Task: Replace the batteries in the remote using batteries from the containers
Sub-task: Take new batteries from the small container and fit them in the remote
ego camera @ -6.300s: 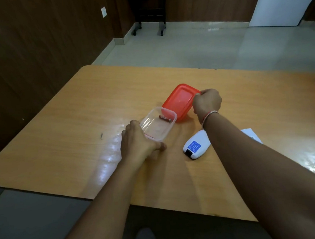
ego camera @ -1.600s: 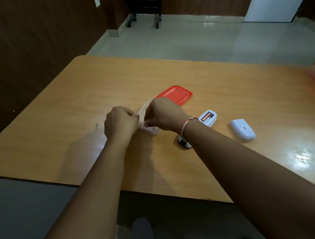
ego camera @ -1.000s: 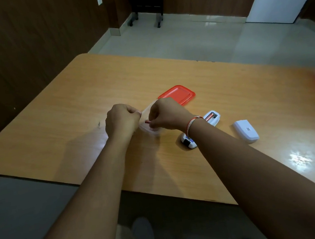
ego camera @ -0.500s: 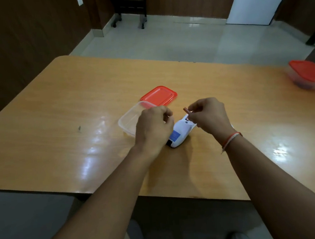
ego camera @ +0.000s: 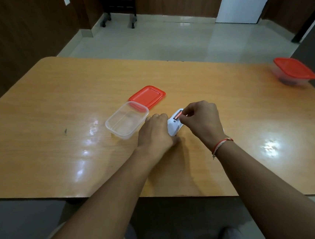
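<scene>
Both hands at the white plastic remote (ego camera: 174, 126), mid-table toward the near edge.

The left hand (ego camera: 155, 134) clamps its side; the right hand (ego camera: 201, 120) pinches a reddish battery (ego camera: 177, 115) at the open compartment. The clear rectangular plastic container (ego camera: 127, 120) beside it looks empty — its red lid (ego camera: 147, 96) touches behind. A red-lidded container (ego camera: 292, 71) (contents unclear) sits at the right edge. No writing is legible.
</scene>
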